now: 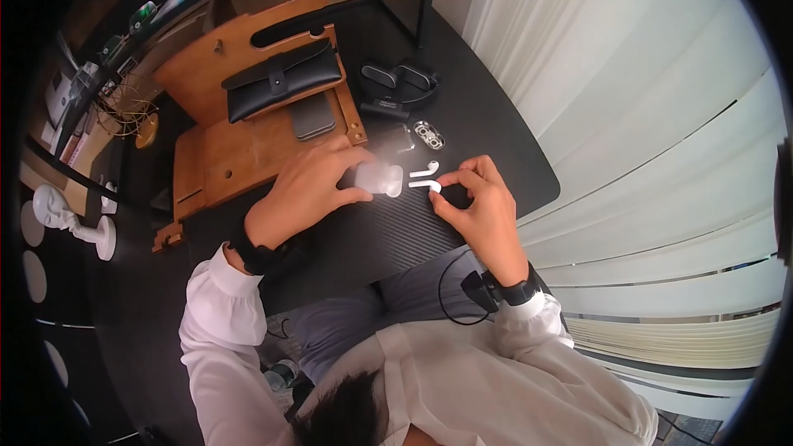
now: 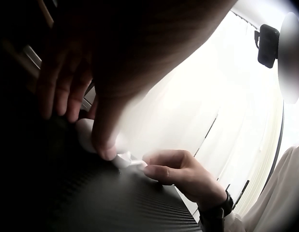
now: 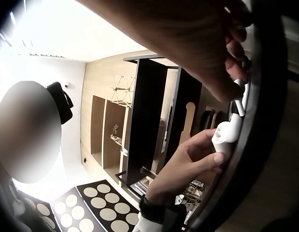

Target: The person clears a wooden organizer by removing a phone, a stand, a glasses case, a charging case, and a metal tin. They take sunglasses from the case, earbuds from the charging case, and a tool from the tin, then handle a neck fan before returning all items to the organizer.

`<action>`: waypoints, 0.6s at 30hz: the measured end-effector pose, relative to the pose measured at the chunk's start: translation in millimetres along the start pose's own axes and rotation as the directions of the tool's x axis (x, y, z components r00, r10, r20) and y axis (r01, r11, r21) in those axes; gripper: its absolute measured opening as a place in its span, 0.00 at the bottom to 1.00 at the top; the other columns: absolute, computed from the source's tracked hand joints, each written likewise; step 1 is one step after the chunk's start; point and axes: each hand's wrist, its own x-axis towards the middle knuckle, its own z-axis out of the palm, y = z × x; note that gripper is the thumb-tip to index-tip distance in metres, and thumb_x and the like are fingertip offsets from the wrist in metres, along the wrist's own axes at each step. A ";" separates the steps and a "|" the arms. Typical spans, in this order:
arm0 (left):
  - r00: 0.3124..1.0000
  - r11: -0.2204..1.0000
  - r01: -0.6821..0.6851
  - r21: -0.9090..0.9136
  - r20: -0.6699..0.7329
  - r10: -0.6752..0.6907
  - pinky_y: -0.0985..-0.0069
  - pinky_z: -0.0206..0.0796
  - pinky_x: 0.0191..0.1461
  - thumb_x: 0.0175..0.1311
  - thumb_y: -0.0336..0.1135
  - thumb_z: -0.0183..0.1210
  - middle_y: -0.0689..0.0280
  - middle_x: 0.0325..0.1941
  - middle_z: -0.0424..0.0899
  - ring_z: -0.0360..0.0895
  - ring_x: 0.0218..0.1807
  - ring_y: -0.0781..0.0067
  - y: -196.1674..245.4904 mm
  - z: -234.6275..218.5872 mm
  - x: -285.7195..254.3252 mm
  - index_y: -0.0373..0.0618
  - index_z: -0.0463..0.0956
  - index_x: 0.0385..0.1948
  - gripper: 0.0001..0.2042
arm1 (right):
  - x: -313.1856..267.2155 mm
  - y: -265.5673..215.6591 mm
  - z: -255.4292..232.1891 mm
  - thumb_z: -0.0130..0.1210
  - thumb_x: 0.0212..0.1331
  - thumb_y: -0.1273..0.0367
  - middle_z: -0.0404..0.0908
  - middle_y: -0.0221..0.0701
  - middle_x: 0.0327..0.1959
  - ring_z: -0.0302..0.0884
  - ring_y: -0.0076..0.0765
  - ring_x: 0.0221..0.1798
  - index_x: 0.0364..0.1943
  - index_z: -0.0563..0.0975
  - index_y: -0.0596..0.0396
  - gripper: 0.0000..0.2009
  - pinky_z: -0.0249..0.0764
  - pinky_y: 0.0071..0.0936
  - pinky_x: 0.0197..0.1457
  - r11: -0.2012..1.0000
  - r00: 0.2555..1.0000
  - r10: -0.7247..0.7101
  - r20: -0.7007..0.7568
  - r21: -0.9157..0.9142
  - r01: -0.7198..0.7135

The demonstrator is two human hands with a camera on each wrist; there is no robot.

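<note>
My left hand (image 1: 307,183) holds a white earbud charging case (image 1: 377,179) between thumb and fingers, low over the black desk. In the right wrist view the case (image 3: 225,134) has its lid open, and two round slots show in it. My right hand (image 1: 486,205) pinches a white wireless earbud (image 1: 433,186) by its rounded head, the stem directed at the case. A second white earbud (image 1: 424,171) lies on the desk just beyond it. Behind them sit a small silvery oval piece (image 1: 429,135) with round holes and a clear plastic piece (image 1: 406,139).
A wooden desk stand (image 1: 248,147) takes up the left side, bearing a black pouch (image 1: 281,78) and a flat grey square (image 1: 312,116). A black padded item (image 1: 401,78) lies farther back. White blinds (image 1: 611,140) hang beyond the desk's right edge.
</note>
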 end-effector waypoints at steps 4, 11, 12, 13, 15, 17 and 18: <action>0.999 0.998 -0.025 -0.056 -0.032 0.023 0.67 0.71 0.51 0.53 0.37 0.74 0.62 0.46 0.80 0.80 0.48 0.61 -2.4 3.2 -2.3 0.45 0.81 0.53 0.24 | 2.1 -0.2 6.2 0.72 0.50 0.65 0.76 0.25 0.38 0.76 0.32 0.30 0.38 0.86 0.52 0.12 0.73 0.30 0.34 0.999 0.999 -0.020 -0.034 -0.036 0.019; 0.989 0.994 -0.106 -0.013 -0.104 0.104 0.67 0.71 0.45 0.54 0.40 0.74 0.61 0.39 0.80 0.80 0.42 0.62 -1.0 -10.1 -4.1 0.41 0.80 0.47 0.21 | 1.7 6.0 10.3 0.71 0.52 0.66 0.76 0.26 0.34 0.68 0.23 0.24 0.41 0.86 0.51 0.12 0.66 0.24 0.28 0.997 0.994 -0.027 -0.103 0.076 0.035; 0.989 0.994 -0.110 0.000 -0.098 0.109 0.67 0.71 0.43 0.54 0.41 0.74 0.61 0.37 0.81 0.80 0.40 0.63 0.8 -15.5 -3.4 0.41 0.81 0.45 0.20 | 0.8 7.3 10.5 0.71 0.53 0.66 0.76 0.26 0.34 0.67 0.23 0.24 0.41 0.86 0.51 0.12 0.65 0.24 0.27 0.994 0.993 -0.014 -0.113 0.110 0.026; 0.992 0.999 -0.040 0.008 -0.118 0.041 0.67 0.71 0.42 0.55 0.41 0.74 0.61 0.35 0.80 0.79 0.38 0.63 2.2 -21.8 -4.2 0.41 0.81 0.43 0.19 | 0.1 6.5 10.0 0.70 0.53 0.67 0.75 0.26 0.33 0.67 0.23 0.24 0.41 0.85 0.51 0.11 0.65 0.25 0.27 0.989 0.993 0.002 -0.121 0.145 0.016; 0.982 0.994 0.105 0.026 -0.162 -0.099 0.67 0.70 0.39 0.56 0.43 0.73 0.62 0.30 0.80 0.79 0.34 0.64 0.4 -36.1 -9.9 0.41 0.81 0.39 0.17 | -0.6 4.8 9.1 0.69 0.55 0.68 0.74 0.26 0.32 0.66 0.22 0.24 0.40 0.85 0.52 0.10 0.64 0.24 0.27 0.987 0.992 0.012 -0.122 0.161 0.008; 0.957 0.983 0.155 0.100 -0.260 -0.125 0.69 0.72 0.38 0.58 0.43 0.72 0.62 0.31 0.82 0.81 0.34 0.67 -9.5 -44.1 -15.6 0.41 0.81 0.37 0.16 | -0.8 7.7 9.8 0.69 0.55 0.69 0.75 0.26 0.32 0.66 0.23 0.24 0.40 0.85 0.52 0.09 0.64 0.25 0.27 0.986 0.992 0.013 -0.122 0.168 0.008; 0.944 0.971 0.205 0.126 -0.286 -0.162 0.69 0.72 0.39 0.58 0.43 0.72 0.61 0.31 0.83 0.82 0.34 0.67 -11.1 -48.6 -18.2 0.41 0.82 0.37 0.16 | -1.4 7.3 10.3 0.68 0.55 0.69 0.75 0.26 0.32 0.67 0.23 0.24 0.40 0.85 0.52 0.09 0.65 0.25 0.27 0.986 0.992 0.003 -0.124 0.167 0.018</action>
